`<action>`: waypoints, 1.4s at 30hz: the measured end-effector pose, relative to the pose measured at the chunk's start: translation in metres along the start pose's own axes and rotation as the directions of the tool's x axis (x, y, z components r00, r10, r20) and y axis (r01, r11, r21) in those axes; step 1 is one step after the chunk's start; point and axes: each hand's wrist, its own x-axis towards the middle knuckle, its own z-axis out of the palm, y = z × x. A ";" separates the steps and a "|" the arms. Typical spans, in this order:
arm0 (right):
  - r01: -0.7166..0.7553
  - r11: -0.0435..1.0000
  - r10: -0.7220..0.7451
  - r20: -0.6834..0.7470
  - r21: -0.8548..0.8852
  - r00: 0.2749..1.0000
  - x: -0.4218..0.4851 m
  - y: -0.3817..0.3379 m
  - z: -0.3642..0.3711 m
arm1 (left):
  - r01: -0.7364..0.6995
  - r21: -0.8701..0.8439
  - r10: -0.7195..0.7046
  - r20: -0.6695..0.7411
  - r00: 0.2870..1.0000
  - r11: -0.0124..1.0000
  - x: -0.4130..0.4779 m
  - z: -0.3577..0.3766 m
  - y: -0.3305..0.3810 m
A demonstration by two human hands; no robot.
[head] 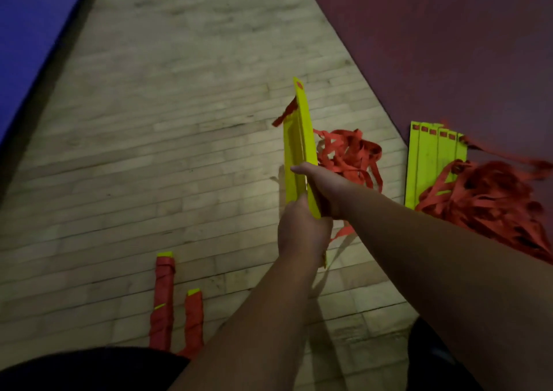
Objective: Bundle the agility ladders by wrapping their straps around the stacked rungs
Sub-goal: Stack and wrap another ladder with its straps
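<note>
A stack of yellow rungs [300, 139] stands upright and edge-on in the middle of the view, held above the wooden floor. My left hand [302, 232] grips its lower end. My right hand [326, 187] clasps it just above, thumb across the front. The stack's red straps [348, 154] lie in a loose heap on the floor behind it, and one strap end [285, 114] sticks out near the top. Two bundles wrapped in red strap [163, 298] [194, 319] lie on the floor at the lower left.
Another ladder lies at the right: flat yellow rungs [431, 163] side by side and a big tangle of red straps [490, 202]. A dark red mat [449, 46] covers the floor to the right, a blue mat [30, 31] the far left. Pale wooden floor [179, 121] lies between.
</note>
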 end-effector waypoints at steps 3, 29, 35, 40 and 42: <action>0.035 0.995 -0.043 -0.086 -0.097 0.995 -0.043 -0.028 0.017 | -0.024 0.055 0.028 -0.067 0.997 0.998 -0.017 -0.023 0.021; 0.289 0.861 -0.433 -0.306 -0.419 0.848 -0.237 -0.072 -0.040 | 0.377 -0.294 -0.261 0.366 0.893 0.878 -0.031 -0.123 0.099; 0.424 0.883 -0.455 -0.145 -0.204 0.878 -0.250 -0.072 -0.057 | 0.476 -0.625 -0.350 0.323 0.879 0.618 -0.014 -0.111 0.114; 0.424 0.902 -0.430 -0.100 -0.081 0.897 -0.248 -0.071 -0.066 | 0.461 -0.770 -0.281 0.369 0.886 0.441 0.004 -0.106 0.117; 0.424 0.903 -0.429 -0.082 -0.073 0.900 -0.248 -0.070 -0.064 | 0.490 -0.793 -0.171 0.460 0.871 0.363 0.007 -0.102 0.119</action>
